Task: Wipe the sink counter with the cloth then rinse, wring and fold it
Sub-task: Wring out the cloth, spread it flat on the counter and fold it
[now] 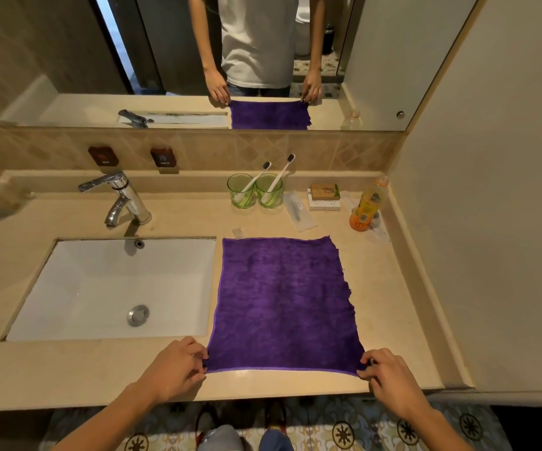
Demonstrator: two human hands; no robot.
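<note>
A purple cloth (282, 304) lies spread flat on the beige sink counter (84, 369), just right of the white basin (110, 288). My left hand (178, 366) pinches the cloth's near left corner. My right hand (387, 375) pinches its near right corner. Both corners sit close to the counter's front edge. The far edge of the cloth reaches toward the items at the back.
A chrome tap (120, 200) stands behind the basin. Two green cups with toothbrushes (255, 195), a wrapped item (299, 211), small soap boxes (325, 196) and an orange bottle (369, 205) line the back right. A wall (491, 222) bounds the right; a mirror (198, 60) hangs above.
</note>
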